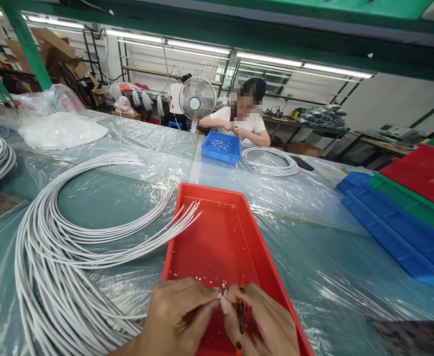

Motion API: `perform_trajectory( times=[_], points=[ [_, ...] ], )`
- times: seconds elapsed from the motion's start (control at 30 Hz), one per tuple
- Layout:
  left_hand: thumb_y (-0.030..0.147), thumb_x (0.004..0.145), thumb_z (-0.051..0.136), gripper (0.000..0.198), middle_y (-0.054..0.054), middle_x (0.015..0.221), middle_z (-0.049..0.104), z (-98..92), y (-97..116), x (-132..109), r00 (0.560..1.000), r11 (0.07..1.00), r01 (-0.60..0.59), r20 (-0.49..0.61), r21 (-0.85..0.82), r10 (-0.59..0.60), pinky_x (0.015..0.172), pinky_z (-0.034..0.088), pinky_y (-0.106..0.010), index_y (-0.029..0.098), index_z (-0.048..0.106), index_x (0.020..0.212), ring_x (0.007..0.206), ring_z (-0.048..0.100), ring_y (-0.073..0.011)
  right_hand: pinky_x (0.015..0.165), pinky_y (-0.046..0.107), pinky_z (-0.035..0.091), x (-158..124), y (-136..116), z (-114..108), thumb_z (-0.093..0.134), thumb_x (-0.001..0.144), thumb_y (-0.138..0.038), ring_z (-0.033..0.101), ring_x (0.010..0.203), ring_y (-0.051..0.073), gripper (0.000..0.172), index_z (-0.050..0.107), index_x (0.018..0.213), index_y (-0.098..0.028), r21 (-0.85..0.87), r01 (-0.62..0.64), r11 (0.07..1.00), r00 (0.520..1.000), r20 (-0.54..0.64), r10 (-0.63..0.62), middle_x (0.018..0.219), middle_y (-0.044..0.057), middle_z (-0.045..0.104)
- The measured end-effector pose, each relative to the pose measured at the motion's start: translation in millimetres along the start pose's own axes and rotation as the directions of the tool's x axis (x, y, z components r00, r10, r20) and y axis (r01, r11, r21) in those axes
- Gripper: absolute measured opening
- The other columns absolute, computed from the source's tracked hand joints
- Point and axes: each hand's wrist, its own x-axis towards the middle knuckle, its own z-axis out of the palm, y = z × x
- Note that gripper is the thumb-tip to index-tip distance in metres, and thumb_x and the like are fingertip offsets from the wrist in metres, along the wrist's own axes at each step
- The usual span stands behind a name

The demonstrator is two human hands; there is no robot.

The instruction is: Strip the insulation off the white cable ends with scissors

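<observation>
My left hand (176, 316) pinches the stripped end of a white cable (222, 289), whose small coloured wires show at the fingertips. My right hand (261, 321) is closed around a small red-and-black hand tool (241, 306), held right against the cable end. Both hands hover over the near end of a red plastic tray (220, 232), which has small white scraps scattered in it. A large bundle of curved white cables (72, 247) lies to the left, its far ends resting on the tray's rim.
Clear plastic sheet (313, 277) covers the table. Blue, green and red trays (406, 217) are stacked at the right. Across the table a person (244, 121) works beside a blue tray (221, 147) and a cable coil (269, 160). A fan (196, 99) stands behind.
</observation>
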Motion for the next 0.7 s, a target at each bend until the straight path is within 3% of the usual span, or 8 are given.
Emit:
perform_trajectory(
  times=[0.13,0.2,0.37,0.57,0.7],
  points=[
    [0.004,0.077,0.056,0.015,-0.007,0.062,0.070,-0.4,-0.5,-0.1,1.000,1.000,0.019,-0.003,-0.011,-0.019,0.051,0.047,-0.018,0.012,0.069,0.078,0.053,0.063,-0.0137,0.046,0.021,0.042,-4.3,3.0,3.3,0.052,0.078,-0.008,0.051,0.048,0.012,0.011,0.050,0.079,-0.019,-0.035,0.023,0.999,0.999,0.025,-0.022,0.057,0.000,0.056],
    [0.005,0.076,0.057,0.015,-0.005,0.061,0.069,-0.9,0.0,0.5,0.996,0.995,0.085,-0.011,-0.044,-0.086,0.051,0.047,-0.018,0.014,0.069,0.077,0.052,0.063,-0.0128,0.045,0.021,0.041,-6.3,1.8,5.1,0.053,0.077,-0.009,0.051,0.047,0.011,0.011,0.051,0.079,-0.019,-0.012,0.015,1.000,1.000,0.018,-0.015,0.057,-0.001,0.057],
    [0.006,0.073,0.061,0.012,-0.004,0.062,0.069,-1.7,2.7,2.1,0.966,0.963,0.252,-0.027,-0.095,-0.256,0.051,0.047,-0.017,0.014,0.069,0.071,0.053,0.063,-0.0126,0.046,0.019,0.041,-5.9,-5.3,6.2,0.060,0.071,-0.008,0.049,0.045,0.009,0.013,0.055,0.072,-0.020,0.095,-0.170,0.981,0.962,-0.202,0.186,0.055,-0.004,0.055],
    [0.005,0.073,0.060,0.013,-0.004,0.064,0.070,-1.6,1.9,1.6,0.976,0.971,0.212,-0.028,-0.110,-0.216,0.055,0.048,-0.017,0.014,0.068,0.071,0.056,0.064,-0.0123,0.044,0.019,0.042,-3.5,-5.7,6.7,0.063,0.067,-0.007,0.051,0.044,0.010,0.015,0.060,0.072,-0.020,0.169,-0.211,0.963,0.962,-0.141,0.235,0.055,-0.003,0.058],
    [0.005,0.074,0.059,0.013,-0.005,0.064,0.070,-1.1,-0.8,-0.2,0.986,0.982,0.164,-0.014,-0.094,-0.166,0.056,0.048,-0.019,0.014,0.068,0.073,0.057,0.065,-0.0134,0.047,0.019,0.042,-5.1,-8.1,10.8,0.062,0.067,-0.008,0.052,0.046,0.010,0.013,0.061,0.071,-0.021,0.206,-0.254,0.945,0.938,-0.186,0.293,0.055,-0.003,0.058]
  ],
)
